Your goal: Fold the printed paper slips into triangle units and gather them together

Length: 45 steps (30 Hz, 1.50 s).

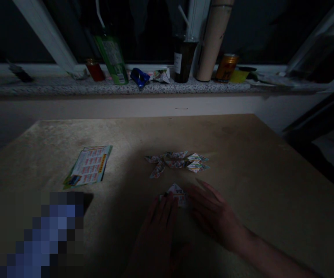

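Note:
A partly folded piece of printed paper (pixel 176 190), pointed at its far end, lies on the table (pixel 259 170) in front of me. My left hand (pixel 159 222) rests flat with its fingertips on the left part of this paper. Close by the paper's right edge is my right hand (pixel 212 210), fingers stretched out and slightly blurred; whether it touches the paper I cannot tell. Just beyond, several small folded paper boats (pixel 175 164) sit in a loose group. A stack of printed calendar cards (pixel 90 166) lies to the left.
A pixelated blue patch (pixel 51 227) covers the lower left. Along the granite windowsill (pixel 152 89) behind the table stand a green bottle (pixel 115 61), a dark cup with a straw (pixel 184 61), a tall cardboard-coloured tube (pixel 213 42), an orange can (pixel 226 68) and a small red jar (pixel 95 70).

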Each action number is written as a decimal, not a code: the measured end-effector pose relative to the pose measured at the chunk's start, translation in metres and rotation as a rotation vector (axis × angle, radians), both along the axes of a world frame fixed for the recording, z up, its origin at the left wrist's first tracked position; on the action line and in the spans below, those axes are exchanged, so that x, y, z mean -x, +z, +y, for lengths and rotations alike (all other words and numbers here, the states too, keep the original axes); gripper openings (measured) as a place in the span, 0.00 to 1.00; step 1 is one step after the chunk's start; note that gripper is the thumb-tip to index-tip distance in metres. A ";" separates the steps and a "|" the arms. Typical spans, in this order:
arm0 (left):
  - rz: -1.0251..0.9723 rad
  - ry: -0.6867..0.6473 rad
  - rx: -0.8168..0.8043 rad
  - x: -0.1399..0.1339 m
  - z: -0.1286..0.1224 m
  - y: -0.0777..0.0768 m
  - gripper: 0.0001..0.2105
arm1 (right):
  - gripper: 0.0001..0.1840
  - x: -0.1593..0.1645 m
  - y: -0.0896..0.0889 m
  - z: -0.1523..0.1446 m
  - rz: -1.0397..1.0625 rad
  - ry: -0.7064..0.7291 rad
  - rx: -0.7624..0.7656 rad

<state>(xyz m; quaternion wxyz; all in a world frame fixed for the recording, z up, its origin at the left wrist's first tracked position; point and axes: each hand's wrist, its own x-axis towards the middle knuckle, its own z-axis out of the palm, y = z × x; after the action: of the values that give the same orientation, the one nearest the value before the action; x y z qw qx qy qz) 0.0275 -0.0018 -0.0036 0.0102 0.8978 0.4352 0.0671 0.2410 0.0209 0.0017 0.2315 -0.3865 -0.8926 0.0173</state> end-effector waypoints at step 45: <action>0.017 0.067 -0.191 0.022 -0.006 -0.014 0.40 | 0.28 0.019 0.000 -0.003 -0.130 0.059 0.262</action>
<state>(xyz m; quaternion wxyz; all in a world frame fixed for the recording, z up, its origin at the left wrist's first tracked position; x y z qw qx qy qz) 0.0054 -0.0083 -0.0172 -0.0812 0.8803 0.4565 0.1009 0.2222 0.0183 0.0014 0.1202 -0.3875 -0.9067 0.1153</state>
